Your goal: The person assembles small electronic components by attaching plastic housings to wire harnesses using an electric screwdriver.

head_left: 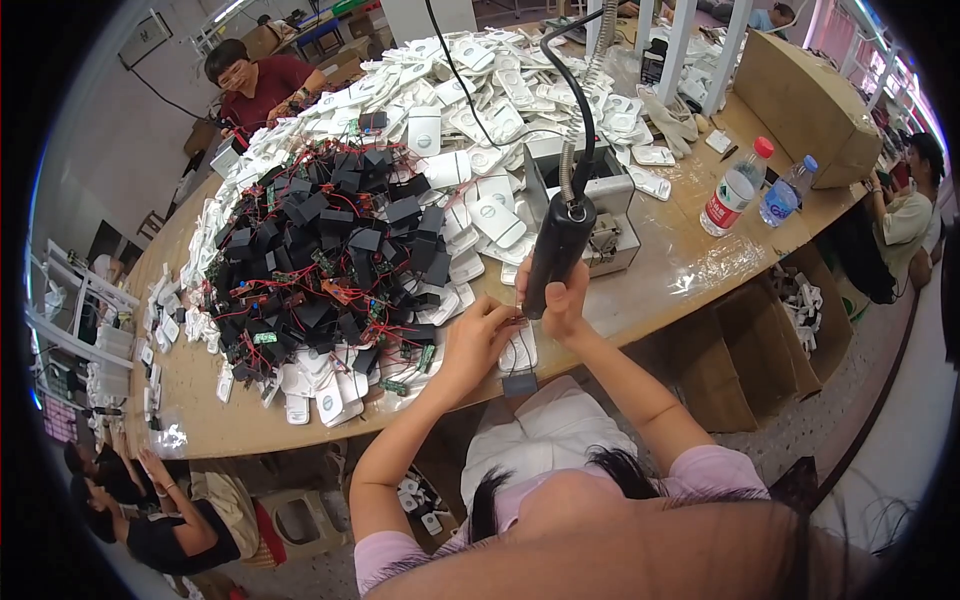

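The right hand (563, 305) is wrapped around a black driver (558, 250), held upright with its lower end just above the bench's (672, 252) near edge; a coil and a black cable rise from its top. The left hand (478, 342) is close beside the driver's lower end, fingertips drawn together; whether they pinch anything I cannot tell. The hands are near each other, over a white shell (519, 354) lying at the near edge. A black block (520, 384) is at that edge too, just on the person's side of the shell; whether it overhangs I cannot tell

To the left, a pile of black blocks (325, 235) with red wires and green boards covers the bench toward its left edge. White shells (440, 85) lie heaped around it and out to the far edge. A metal box (612, 235) stands just beyond the driver. Toward the right edge are a red-capped bottle (728, 200), a blue-capped bottle (785, 195) and a carton (810, 105)
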`<state>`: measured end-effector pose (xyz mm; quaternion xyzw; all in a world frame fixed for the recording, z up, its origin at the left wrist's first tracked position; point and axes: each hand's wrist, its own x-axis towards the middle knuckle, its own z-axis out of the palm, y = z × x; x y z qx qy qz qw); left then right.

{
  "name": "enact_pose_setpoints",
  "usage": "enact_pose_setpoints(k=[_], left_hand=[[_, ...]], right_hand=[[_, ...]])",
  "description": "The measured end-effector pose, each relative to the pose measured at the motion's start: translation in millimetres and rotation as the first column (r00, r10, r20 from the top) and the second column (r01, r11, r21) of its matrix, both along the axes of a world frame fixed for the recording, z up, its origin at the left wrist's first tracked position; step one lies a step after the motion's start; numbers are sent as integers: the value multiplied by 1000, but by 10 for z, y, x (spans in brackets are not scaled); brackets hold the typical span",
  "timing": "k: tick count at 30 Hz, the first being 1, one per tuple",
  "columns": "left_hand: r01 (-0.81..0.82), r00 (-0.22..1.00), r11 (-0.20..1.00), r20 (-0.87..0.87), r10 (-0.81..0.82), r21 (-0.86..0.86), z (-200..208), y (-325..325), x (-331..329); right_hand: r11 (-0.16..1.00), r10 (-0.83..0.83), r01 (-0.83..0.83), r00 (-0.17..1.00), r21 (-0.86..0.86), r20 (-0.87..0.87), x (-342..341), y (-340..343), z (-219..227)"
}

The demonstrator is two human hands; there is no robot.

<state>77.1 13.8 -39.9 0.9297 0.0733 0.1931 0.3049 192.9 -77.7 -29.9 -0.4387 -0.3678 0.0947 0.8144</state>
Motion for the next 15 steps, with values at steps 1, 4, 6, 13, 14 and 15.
enact_pose_setpoints(k=[1,4,6,13,14,15], left_hand=[[1,1000,1000,6,-1,-16,-15,0,0],[0,1000,999,8,0,-35,-18,-5,-3],[-2,1000,999,5,2,-38,-7,-8,-6],[0,1000,1000,11,0,-5,-10,-8,-3],[0,1000,1000,13,0,3,-17,-4,1],[-1,1000,1000,13,1,2,-21,-3,3]], right_hand=[[1000,0,0,1000,1,2,-3,5,-7],[1000,-1,1,1000,5,16,-4,17,-21],[1000,-10,10,1000,6,28,-4,22,-18],[1000,-29,30,995,-8,91,14,43,-108],[1000,-24,24,995,-2,99,16,38,-102],[1000,-18,18,994,4,106,16,35,-95]])
